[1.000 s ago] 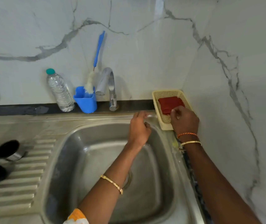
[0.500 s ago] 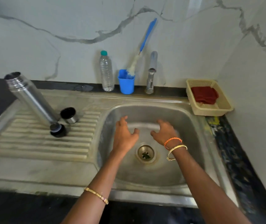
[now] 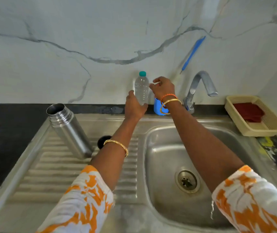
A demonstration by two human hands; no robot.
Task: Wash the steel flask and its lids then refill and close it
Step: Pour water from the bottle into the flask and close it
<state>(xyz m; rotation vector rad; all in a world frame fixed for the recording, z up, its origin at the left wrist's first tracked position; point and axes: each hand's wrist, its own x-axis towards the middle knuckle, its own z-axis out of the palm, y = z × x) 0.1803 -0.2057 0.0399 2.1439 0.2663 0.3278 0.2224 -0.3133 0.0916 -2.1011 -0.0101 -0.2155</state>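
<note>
Left hand [image 3: 134,107] gripped clear plastic water bottle [image 3: 141,89] low at the backsplash; right hand [image 3: 163,87] was loosely curled beside it, grasping nothing clearly. Open steel flask [image 3: 68,130] stood upright on drainboard [image 3: 50,165], left of both hands, left nearer.

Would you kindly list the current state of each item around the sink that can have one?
Steel flask: upright on the drainboard, lid off, mouth open.
Clear plastic water bottle: upright, teal cap on, gripped low by the left hand.
Right hand: beside the bottle, fingers curled; contents unclear.
Curved steel tap: no water running.
Steel sink basin: wet, drain uncovered.
Beige plastic basket: holds a dark red cloth.
</note>
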